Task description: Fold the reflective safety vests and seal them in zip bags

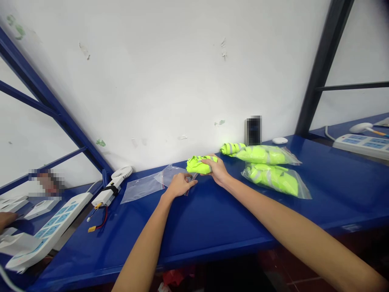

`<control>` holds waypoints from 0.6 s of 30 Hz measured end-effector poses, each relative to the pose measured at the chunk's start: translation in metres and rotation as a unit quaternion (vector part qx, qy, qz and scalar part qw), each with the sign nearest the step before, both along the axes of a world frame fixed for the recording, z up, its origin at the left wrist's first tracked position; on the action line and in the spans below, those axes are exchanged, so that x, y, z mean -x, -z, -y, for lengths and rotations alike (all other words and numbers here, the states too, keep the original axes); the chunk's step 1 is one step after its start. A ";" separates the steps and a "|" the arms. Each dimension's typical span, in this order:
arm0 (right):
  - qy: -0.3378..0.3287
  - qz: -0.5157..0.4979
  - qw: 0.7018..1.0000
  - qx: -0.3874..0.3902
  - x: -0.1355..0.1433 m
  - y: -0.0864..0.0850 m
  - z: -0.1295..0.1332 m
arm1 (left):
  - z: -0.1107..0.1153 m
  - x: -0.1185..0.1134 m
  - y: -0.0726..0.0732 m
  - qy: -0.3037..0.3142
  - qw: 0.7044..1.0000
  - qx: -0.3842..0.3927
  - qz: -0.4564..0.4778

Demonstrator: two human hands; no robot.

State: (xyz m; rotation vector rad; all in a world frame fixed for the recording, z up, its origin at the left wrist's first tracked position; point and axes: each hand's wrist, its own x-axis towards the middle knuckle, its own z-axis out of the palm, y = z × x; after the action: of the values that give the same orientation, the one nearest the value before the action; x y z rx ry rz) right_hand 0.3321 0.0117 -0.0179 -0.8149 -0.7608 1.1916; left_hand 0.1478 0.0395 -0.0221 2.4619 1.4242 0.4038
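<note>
A folded neon-yellow vest with grey stripes (197,165) is gripped in my right hand (218,169), just above the blue table. Beside it on the left, my left hand (181,184) pinches the open edge of a clear zip bag (170,175). Another flat clear bag (142,187) lies further left. On the right are two bagged yellow vests, one behind (261,155) and one in front (273,178). A rolled vest without a bag (230,149) sits by the wall, partly behind the rear bagged one.
A white handheld fan (121,173) and a white device with wires (105,196) lie left on the blue table (219,219). A dark phone-like object (253,130) leans on the wall near a white case (280,140). Power strips flank both sides; another person's hand (7,219) shows far left.
</note>
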 end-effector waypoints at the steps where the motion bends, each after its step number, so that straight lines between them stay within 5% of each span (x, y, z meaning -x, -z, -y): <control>1: 0.005 0.000 1.000 0.004 -0.001 0.000 0.000 | 0.000 0.000 0.001 0.008 1.000 -0.004 0.007; 8: 0.006 -0.009 1.000 0.006 -0.004 0.001 0.000 | -0.004 0.000 0.010 0.018 0.989 -0.044 0.141; 14: -0.037 -0.017 0.999 0.003 0.003 0.006 -0.002 | -0.003 -0.011 0.017 -0.052 0.971 -0.091 0.213; 18: 0.015 0.086 0.996 0.019 0.003 0.016 -0.006 | -0.001 -0.017 0.018 -0.113 0.933 -0.144 0.309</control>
State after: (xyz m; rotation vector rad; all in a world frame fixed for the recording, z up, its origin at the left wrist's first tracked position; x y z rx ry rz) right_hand 0.3291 0.0181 -0.0340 -0.9662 -0.8647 1.1211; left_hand 0.1646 0.0407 -0.0396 2.0616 1.4243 1.3830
